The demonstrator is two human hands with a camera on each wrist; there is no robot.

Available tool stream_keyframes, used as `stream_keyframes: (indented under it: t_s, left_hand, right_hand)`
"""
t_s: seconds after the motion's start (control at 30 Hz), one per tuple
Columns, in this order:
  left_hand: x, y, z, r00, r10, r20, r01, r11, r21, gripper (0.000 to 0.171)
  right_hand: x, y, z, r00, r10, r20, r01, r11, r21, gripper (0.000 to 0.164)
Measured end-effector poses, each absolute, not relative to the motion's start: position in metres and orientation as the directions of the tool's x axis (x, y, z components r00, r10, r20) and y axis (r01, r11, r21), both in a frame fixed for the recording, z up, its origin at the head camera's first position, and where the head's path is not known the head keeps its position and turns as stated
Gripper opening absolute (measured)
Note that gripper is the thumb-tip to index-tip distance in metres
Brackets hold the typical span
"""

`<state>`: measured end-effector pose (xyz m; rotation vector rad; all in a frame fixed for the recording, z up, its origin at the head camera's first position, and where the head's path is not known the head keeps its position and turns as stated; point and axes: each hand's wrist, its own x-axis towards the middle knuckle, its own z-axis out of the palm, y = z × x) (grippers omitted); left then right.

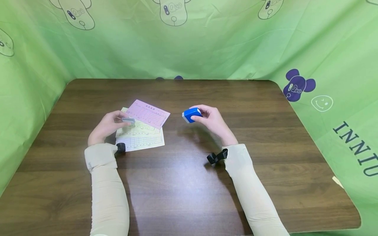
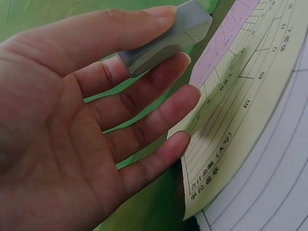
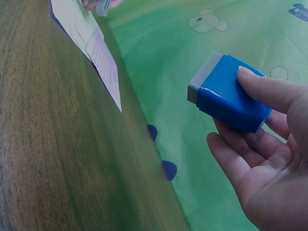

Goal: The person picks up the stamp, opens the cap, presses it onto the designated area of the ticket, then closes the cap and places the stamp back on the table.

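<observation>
My right hand [image 1: 211,119] holds a blue stamp [image 1: 192,115] between thumb and fingers, above the table. The stamp's grey end [image 3: 205,77] points left, away from the palm. In my left hand [image 1: 107,126] a translucent grey cap [image 2: 166,36] is pinched between thumb and forefinger, while the other fingers are spread below it. This hand is at the left edge of several fanned printed forms: a pink sheet [image 1: 150,113] on top, a pale yellow-green sheet [image 2: 221,159] under it, and a white sheet [image 1: 144,143] nearest me.
The forms lie on a brown wood-grain table [image 1: 183,183], left of its middle. Green printed cloth [image 1: 206,49] hangs around the back and sides. A black strap mount [image 1: 217,156] sticks out from the right cuff, close over the table. A pale strip [image 1: 337,182] lies at the right edge.
</observation>
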<state>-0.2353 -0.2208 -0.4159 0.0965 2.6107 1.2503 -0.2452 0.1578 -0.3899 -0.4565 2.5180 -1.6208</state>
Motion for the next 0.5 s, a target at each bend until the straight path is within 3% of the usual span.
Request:
stream_keyframes:
  t_s: [0.5]
  left_hand:
    - [-0.243, -0.207, -0.420, -0.952, 0.218, -0.217, -0.027, 0.643, 0.765, 0.040]
  right_hand:
    - [-0.245, 0.157, -0.390, -0.950, -0.303, 0.081, -0.197, 0.376, -0.906, 0.034]
